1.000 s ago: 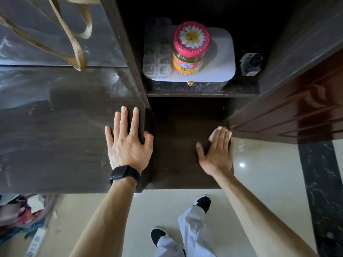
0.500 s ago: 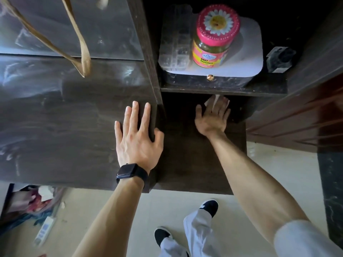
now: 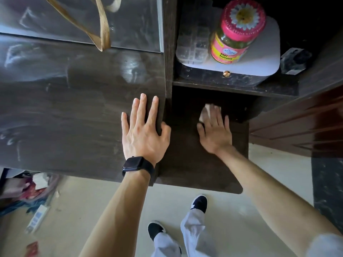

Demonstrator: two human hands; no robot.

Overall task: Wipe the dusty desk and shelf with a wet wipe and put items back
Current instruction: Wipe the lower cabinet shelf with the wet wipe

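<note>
My right hand (image 3: 215,132) lies flat on the dark lower shelf (image 3: 194,169), pressing a soiled wet wipe (image 3: 205,113) under its fingers; only the wipe's far edge shows. My left hand (image 3: 143,132) rests palm down, fingers spread, on the right edge of the dusty dark desk top (image 3: 65,112), with a black watch on the wrist. On the upper shelf (image 3: 232,86) stands a pink-lidded jar (image 3: 235,32) on a white-lidded box (image 3: 259,58), beside a clear plastic organiser (image 3: 193,39).
A small black object (image 3: 293,61) sits at the upper shelf's right end. A tan strap (image 3: 100,30) hangs over a glass panel at the desk's back. A brown wooden door (image 3: 304,123) stands to the right. Clutter and a power strip (image 3: 37,219) lie on the floor at left.
My right hand with the wipe went from the shelf's right front corner to the back under the upper shelf, then slid slightly left and toward me. The left hand stayed put.
</note>
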